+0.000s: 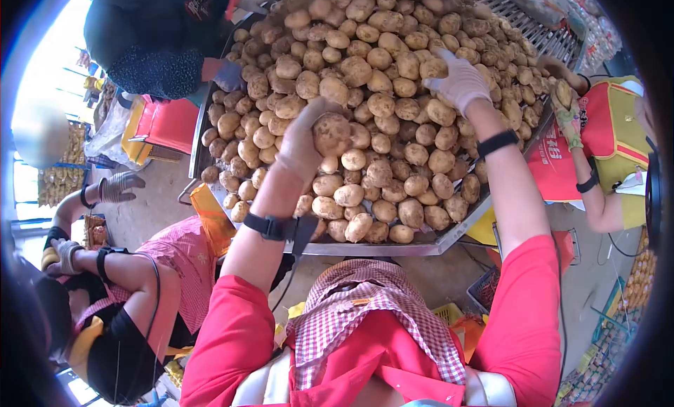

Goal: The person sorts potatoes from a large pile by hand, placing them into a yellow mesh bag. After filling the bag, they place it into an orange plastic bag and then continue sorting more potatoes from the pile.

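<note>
A large heap of soil-flecked potatoes (381, 105) covers the metal-edged sorting table (393, 250) in front of me. My left hand (300, 141), in a pale glove, is closed round a big round potato (332, 134) at the left-middle of the heap. Farther right and higher up, my right hand (460, 82), also gloved, lies over the potatoes with thumb and fingers spread. Nothing shows in its grasp, though its fingertips touch the heap. Dark bands circle both my wrists.
Across the left edge, a co-worker's gloved hand (229, 75) reaches to the heap. Another co-worker at the right holds a potato (564, 92). A person in a checked apron (179, 256) stands at the lower left. Slatted metal rollers (540, 28) lie at the back right.
</note>
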Tool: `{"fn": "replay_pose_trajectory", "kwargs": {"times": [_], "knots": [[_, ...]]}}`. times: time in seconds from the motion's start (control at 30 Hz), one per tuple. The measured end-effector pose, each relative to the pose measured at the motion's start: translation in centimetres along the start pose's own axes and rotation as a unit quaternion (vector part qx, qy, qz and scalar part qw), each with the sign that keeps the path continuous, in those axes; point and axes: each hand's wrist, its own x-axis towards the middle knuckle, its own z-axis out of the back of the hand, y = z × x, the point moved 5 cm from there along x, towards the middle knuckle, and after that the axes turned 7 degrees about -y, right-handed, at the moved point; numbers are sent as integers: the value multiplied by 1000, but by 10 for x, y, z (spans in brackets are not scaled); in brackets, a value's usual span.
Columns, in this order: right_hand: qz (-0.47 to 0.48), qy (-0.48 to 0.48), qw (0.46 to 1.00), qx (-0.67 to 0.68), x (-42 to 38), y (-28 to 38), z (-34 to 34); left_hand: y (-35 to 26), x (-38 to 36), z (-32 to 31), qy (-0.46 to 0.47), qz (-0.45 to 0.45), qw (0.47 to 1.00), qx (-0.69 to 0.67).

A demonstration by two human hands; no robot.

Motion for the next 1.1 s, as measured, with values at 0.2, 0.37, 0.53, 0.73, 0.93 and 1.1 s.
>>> {"fn": "replay_pose_trajectory", "kwargs": {"times": [0.2,0.37,0.53,0.73,0.93,1.1], "knots": [[-20,156,978,-137,21,30,-12,-69,41,-41,-97,-259,530,802],[-33,156,984,-81,20,12,-21,-39,60,-46,-100,-188,458,863],[-69,71,654,750,-62,0,2,-39,60,-16,21,-183,792,582],[-140,224,353,898,-156,-8,-33,37,-24,-41,208,114,969,-66],[-328,87,278,898,-235,-16,-35,89,-61,-85,213,265,907,-249],[-266,190,228,917,-296,-66,-61,136,-75,-111,209,241,932,-173]]}}
